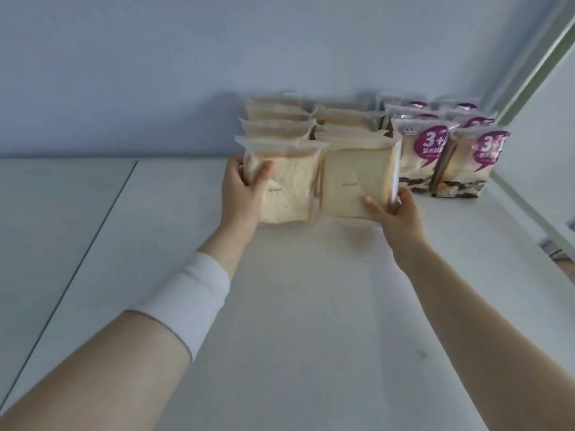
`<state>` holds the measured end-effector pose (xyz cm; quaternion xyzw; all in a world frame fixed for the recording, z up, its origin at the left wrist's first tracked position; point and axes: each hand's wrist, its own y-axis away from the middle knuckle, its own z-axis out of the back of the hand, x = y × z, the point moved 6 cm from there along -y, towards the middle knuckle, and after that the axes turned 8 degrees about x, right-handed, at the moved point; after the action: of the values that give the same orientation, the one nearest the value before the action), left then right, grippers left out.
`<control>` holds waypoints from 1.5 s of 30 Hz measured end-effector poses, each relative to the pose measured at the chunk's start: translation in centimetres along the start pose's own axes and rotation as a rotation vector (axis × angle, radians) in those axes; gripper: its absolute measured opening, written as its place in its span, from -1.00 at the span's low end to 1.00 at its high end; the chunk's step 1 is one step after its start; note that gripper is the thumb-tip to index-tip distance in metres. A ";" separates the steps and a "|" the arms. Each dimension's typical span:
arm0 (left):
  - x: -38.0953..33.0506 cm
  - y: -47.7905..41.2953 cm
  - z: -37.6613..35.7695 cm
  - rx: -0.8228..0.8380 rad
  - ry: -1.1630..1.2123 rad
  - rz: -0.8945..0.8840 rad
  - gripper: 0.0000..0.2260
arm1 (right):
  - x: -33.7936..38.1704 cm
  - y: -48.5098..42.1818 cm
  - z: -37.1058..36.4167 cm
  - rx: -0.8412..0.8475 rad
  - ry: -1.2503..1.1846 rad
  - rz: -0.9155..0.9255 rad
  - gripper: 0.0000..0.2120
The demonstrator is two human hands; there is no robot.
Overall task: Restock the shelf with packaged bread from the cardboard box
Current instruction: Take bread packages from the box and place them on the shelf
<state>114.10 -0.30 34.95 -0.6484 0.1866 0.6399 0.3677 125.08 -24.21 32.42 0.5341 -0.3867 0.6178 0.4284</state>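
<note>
Each hand pinches one clear-wrapped pale bread pack, left hand (241, 185) and right hand (393, 209), fronting two part-filled rows on the white shelf (280, 306); box unseen

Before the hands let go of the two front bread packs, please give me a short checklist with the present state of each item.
1. Left hand grips left front pack: ok.
2. Right hand grips right front pack: ok.
3. Both packs upright: ok.
4. Packs aligned with the rows behind: ok.
5. Clear of the purple-label packs: ok.
6. Pack bottoms resting on the shelf: cannot tell.
</note>
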 end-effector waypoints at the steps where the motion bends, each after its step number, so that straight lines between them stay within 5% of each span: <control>1: 0.3 -0.7 -0.4 -0.019 -0.008 -0.012 -0.83 | -0.2 -1.3 -0.2 -0.002 0.001 0.012 -0.65; 6: 1.3 -2.6 -1.1 -0.112 -0.147 -0.105 -0.66 | -0.9 -4.2 -0.5 -0.078 0.279 0.118 -0.61; 10: 1.9 -2.6 -1.6 -0.171 -0.289 -0.123 -0.57 | -1.3 -3.4 -0.7 -0.179 0.249 0.144 -0.54; 17: 1.2 -1.5 -1.6 -0.197 -0.339 -0.115 -0.35 | -0.4 -2.1 -2.1 -0.200 0.539 0.111 -0.46; 22: -0.8 1.7 0.0 -0.171 -0.616 -0.041 -0.21 | 1.7 1.7 -2.0 -0.199 0.786 0.015 -0.27; 28: -4.4 9.6 -5.4 0.451 -1.177 -0.392 -0.50 | 2.4 10.8 0.9 -0.064 1.386 -0.055 -0.45; 34: -8.7 21.9 -13.0 0.897 -1.442 -0.472 -0.66 | 1.8 23.4 9.6 -0.052 1.497 -0.319 -0.55; 40: -11.8 36.8 -22.6 1.115 -1.398 -0.709 -0.66 | -0.4 36.3 22.0 -0.134 1.451 -0.564 -0.61; 45: -9.7 51.1 -29.0 1.410 -1.276 -0.646 -0.69 | -6.2 48.5 31.5 -0.212 1.331 -0.774 -0.63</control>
<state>96.71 -56.95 29.60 0.1622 0.1062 0.4806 0.8552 90.08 -70.56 29.40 0.1037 0.1092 0.5747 0.8044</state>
